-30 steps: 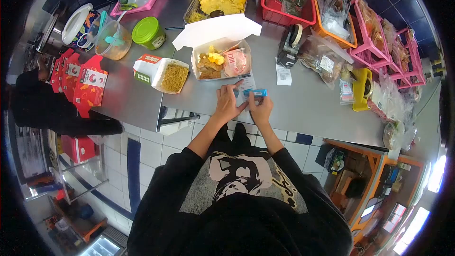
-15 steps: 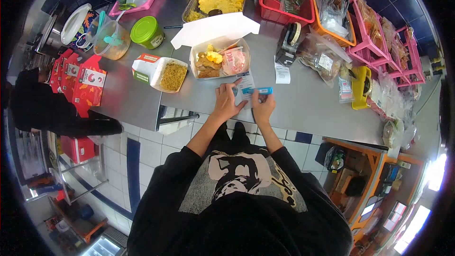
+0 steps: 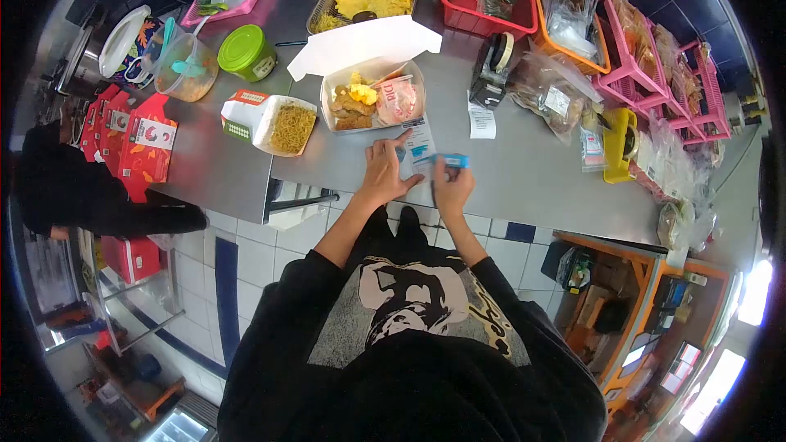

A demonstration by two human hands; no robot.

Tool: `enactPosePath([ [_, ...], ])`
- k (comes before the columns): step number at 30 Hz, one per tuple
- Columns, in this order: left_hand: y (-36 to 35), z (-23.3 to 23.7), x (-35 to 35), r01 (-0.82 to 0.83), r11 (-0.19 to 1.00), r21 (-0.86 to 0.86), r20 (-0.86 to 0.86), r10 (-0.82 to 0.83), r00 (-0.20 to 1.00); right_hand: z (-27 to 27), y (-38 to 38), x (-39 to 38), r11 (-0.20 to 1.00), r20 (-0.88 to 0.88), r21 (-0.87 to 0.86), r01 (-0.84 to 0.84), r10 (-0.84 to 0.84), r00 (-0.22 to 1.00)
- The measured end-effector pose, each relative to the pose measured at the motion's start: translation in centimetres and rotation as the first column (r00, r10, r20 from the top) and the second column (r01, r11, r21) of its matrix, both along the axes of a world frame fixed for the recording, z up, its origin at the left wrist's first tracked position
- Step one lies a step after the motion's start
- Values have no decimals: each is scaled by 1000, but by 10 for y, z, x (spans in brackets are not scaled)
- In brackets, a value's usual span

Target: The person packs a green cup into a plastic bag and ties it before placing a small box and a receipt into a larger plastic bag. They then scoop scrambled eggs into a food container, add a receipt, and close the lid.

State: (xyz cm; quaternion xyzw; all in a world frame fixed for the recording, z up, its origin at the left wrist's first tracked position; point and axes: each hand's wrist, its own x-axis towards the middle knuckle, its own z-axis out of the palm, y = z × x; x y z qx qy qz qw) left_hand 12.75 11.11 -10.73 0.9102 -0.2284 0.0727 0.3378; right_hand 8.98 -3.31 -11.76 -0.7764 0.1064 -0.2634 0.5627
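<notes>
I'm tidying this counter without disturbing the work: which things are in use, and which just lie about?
In use: left hand pressing the printed slip; right hand holding a small blue object; open meal box just beyond the slip.
Lying about: noodle box, green-lidded tub, tape dispenser, second receipt.

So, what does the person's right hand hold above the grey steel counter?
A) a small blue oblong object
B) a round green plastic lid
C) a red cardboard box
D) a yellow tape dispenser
A: the right hand pinches the small blue oblong object at its fingertips, beside the white paper slip that the flat left hand touches.
</notes>
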Motion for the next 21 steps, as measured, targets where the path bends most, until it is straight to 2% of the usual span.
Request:
enactPosePath([
  [1,1,-2,1,4,1000,-10,2,-4,1000,-6,-2,1,986,8,108,129,-131,991],
  [3,2,-3,-1,7,1000,-20,4,-7,1000,-8,-5,0,983,19,146,114,-118,993],
  [5,3,-1,-1,47,993,-110,64,-40,997,-2,-6,0,979,37,182,96,-104,994],
  [7,3,3,-2,22,991,-129,70,-12,997,21,-2,-1,851,116,525,21,-96,989],
  [8,3,6,-5,7,989,-146,65,3,998,34,-1,-2,850,114,526,21,-95,989],
  [10,2,20,-12,8,996,-89,37,-5,999,65,2,-5,853,118,509,-115,63,991],
  [11,1,30,-13,8,999,-35,17,-7,1000,69,3,-4,854,121,508,-113,60,991],
  [13,-3,50,-18,6,999,-52,-2,-7,1000,73,7,0,872,135,433,-228,187,973],
  [15,-2,55,-20,1,998,-66,-23,-3,1000,77,9,1,849,170,450,-278,224,960],
  [17,2,56,-20,179,984,-26,-258,-179,949,86,4,2,876,51,236,-422,422,905],
  [18,3,57,-21,174,984,-27,-255,-175,951,90,3,6,862,44,194,-468,468,882],
  [19,3,58,-23,121,977,-174,-370,-178,912,96,-1,6,861,47,192,-471,471,881],
  [20,2,60,-24,48,950,-310,-474,-198,858,105,-6,6,843,-51,107,-527,534,844],
  [21,2,62,-24,46,950,-310,-469,-195,861,115,-9,8,811,-154,26,-585,581,799],
])
